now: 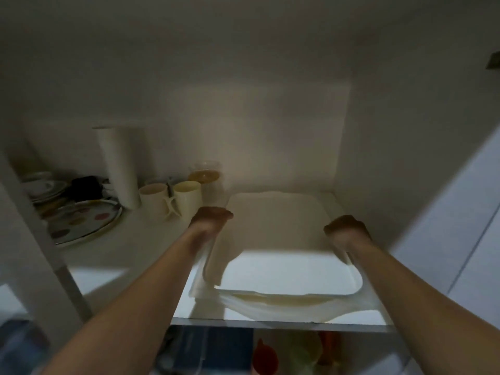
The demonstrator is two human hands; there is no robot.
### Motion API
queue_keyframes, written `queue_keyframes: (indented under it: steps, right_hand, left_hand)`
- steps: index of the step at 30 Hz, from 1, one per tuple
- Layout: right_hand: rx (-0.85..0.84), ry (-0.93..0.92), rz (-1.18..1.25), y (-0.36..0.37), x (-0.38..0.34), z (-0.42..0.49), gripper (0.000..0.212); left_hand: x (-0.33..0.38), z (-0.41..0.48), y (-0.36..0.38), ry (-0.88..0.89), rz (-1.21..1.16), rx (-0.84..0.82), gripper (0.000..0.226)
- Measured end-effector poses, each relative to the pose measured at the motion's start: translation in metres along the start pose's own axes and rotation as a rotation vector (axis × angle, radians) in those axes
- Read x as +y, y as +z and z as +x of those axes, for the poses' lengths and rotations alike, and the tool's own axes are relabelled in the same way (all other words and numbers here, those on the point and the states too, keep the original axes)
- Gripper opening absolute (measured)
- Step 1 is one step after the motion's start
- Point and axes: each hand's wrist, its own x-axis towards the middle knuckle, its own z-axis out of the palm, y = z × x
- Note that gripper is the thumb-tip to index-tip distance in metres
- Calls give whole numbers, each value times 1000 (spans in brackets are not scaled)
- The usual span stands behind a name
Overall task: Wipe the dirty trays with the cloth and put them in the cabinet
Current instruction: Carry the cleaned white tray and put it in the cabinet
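Note:
A white rectangular tray (281,239) lies flat on the cabinet shelf (243,319), on top of other white trays (270,304) stacked under it. My left hand (212,216) grips the tray's left rim. On the right rim sits my right hand (347,230), fingers curled round the edge. Both arms reach up into the cabinet. The far half of the tray is in shadow. No cloth is in view.
Left of the tray stand two cream mugs (173,197), a tall white tube (120,166), a glass jar with amber liquid (205,173), a spotted round plate (82,221) and stacked dishes (44,186). The cabinet wall (378,158) is close on the right. A lower shelf holds coloured items.

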Motion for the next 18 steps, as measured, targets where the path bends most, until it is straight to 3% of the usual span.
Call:
queue_keyframes:
  steps: [4, 11, 15, 18]
  right_hand:
    - [93, -282, -102, 0, -38, -28, 28]
    - [-255, -878, 157, 73, -183, -161, 25]
    - [-459, -1116, 129, 132, -246, -259, 19]
    - [-574, -1277, 88, 177, -291, -356, 15]
  left_hand:
    - [4, -35, -17, 147, 78, 103, 35]
    - [-49, -174, -132, 161, 61, 272, 14]
    - [-122, -288, -215, 0, 141, 407, 13]
    - [-188, -394, -283, -237, 216, 580, 18]
